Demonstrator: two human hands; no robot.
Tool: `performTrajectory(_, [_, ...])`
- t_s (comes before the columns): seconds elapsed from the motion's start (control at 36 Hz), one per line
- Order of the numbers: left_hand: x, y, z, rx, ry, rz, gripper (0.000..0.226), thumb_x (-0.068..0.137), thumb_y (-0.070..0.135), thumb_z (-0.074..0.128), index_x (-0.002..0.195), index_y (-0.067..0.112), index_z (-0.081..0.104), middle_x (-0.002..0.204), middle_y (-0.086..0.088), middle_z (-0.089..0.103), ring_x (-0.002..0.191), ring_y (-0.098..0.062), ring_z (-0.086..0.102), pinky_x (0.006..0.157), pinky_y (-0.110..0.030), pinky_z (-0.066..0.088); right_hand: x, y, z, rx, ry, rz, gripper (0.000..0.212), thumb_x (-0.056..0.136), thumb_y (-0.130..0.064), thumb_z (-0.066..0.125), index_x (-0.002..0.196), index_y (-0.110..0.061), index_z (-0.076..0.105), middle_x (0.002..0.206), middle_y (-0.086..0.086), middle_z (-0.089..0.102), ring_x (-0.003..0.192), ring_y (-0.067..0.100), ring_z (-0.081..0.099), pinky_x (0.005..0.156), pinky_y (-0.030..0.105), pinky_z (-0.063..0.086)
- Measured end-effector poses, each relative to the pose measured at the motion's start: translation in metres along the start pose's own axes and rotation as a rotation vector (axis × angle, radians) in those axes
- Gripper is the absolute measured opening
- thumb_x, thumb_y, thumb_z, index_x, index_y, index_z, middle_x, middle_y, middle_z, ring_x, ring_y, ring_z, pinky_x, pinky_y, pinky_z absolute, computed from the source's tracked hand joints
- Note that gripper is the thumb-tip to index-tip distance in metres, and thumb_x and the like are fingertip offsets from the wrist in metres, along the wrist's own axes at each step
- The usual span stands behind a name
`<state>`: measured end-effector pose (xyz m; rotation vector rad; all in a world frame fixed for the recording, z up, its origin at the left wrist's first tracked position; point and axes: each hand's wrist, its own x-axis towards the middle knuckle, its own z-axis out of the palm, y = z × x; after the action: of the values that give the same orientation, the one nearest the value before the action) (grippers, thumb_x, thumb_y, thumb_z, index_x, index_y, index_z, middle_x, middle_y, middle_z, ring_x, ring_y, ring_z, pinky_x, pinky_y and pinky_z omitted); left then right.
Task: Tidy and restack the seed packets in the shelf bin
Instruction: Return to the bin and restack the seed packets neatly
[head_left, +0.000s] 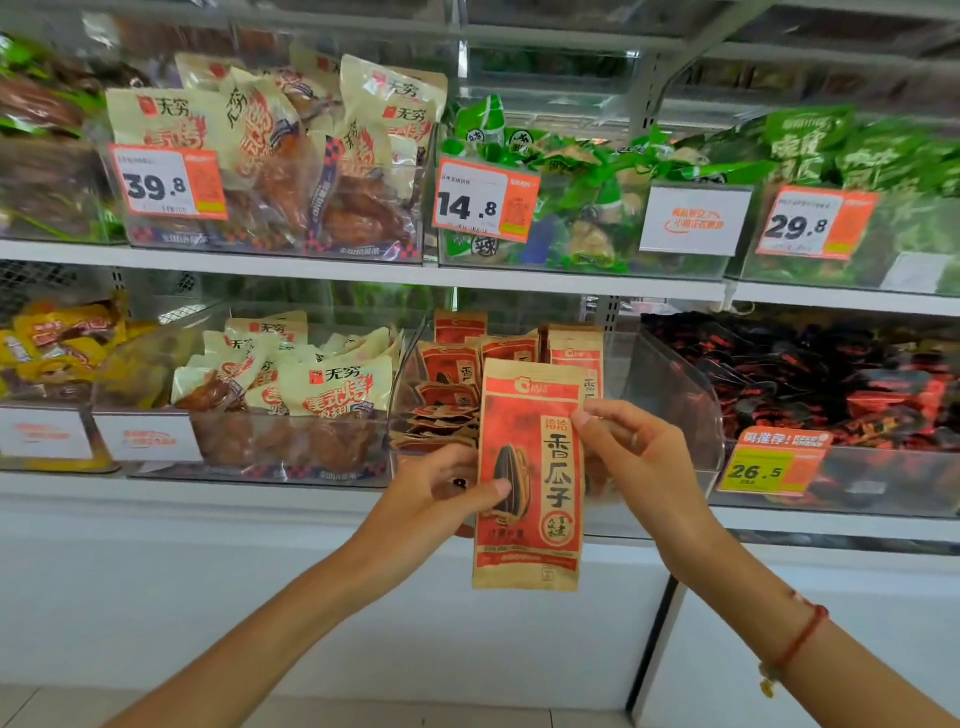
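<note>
In front of the clear bin (670, 395) of seed packets (457, 384), one upright packet (530, 473) is held by both hands, left hand (431, 499) gripping its left edge, right hand (639, 452) pinching its upper right edge.

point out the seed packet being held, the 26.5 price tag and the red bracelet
seed packet (530, 467): head view, middle of its red front panel.
26.5 price tag (763, 470): head view, on its yellow part with the printed number.
red bracelet (802, 636): head view, on the cord across the right wrist.
</note>
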<state>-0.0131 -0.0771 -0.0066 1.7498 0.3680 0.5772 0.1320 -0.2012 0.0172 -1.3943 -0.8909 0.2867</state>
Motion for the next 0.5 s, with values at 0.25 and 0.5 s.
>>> performTrajectory(0.25, [-0.0003, 0.0054, -0.0025, -0.042, 0.128, 0.068, 0.015, 0.09, 0.018, 0.061, 0.102, 0.021, 0.069, 0.095, 0.011, 0.073, 0.092, -0.003, 0.067, 0.075, -0.017, 0.053, -0.0004, -0.0014, -0.0001, -0.05, -0.258, 0.197, 0.048, 0.074, -0.038, 0.064, 0.119, -0.02, 0.06, 0.105, -0.001, 0.071, 0.095, 0.013, 0.069, 0.087, 0.031, 0.054])
performTrajectory(0.5, [-0.0011, 0.0088, -0.0007, -0.128, 0.224, 0.069, 0.015, 0.091, 0.021, 0.06, 0.101, 0.027, 0.069, 0.096, 0.01, 0.074, 0.091, -0.006, 0.069, 0.081, -0.025, 0.055, -0.0058, -0.0042, 0.0077, -0.079, -0.266, 0.1, 0.031, 0.084, -0.025, 0.062, 0.115, -0.025, 0.063, 0.097, -0.012, 0.072, 0.091, 0.003, 0.068, 0.076, 0.022, 0.056])
